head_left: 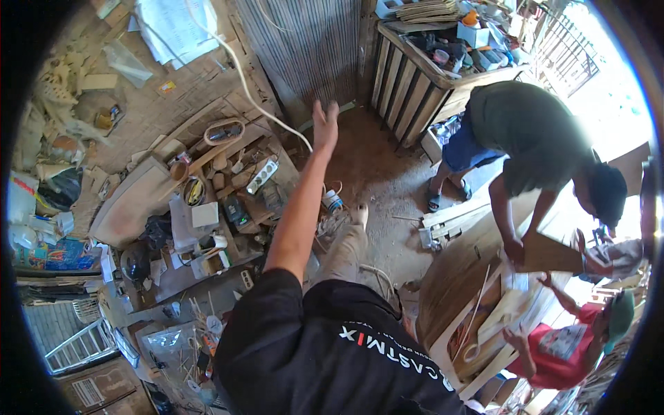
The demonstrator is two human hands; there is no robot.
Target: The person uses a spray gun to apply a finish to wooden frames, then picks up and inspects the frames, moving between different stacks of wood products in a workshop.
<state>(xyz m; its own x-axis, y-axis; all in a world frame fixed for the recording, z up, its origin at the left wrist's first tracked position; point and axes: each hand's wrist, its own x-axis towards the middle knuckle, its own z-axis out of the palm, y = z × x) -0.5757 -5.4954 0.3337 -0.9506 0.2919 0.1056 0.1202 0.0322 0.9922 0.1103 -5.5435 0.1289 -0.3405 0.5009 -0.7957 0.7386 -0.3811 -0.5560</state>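
Observation:
My left arm reaches forward from the black shirt sleeve. At its end my left hand [325, 128] is raised with the fingers stretched out and apart, and nothing shows in it. Behind the hand hangs a striped curtain [304, 52], with the brown floor [366, 145] below. A white cable [243, 81] curves down close to my wrist. To the left of my forearm, a white power strip [262, 176] lies on the cluttered workbench [131, 200]. My right hand is out of the picture.
At right, a bent-over person [532, 138] in a dark shirt holds a wooden board [550, 254]. Someone in a red shirt [559, 349] reaches beside a large wooden piece [449, 290]. A slatted wooden cabinet [415, 90] loaded with items stands ahead.

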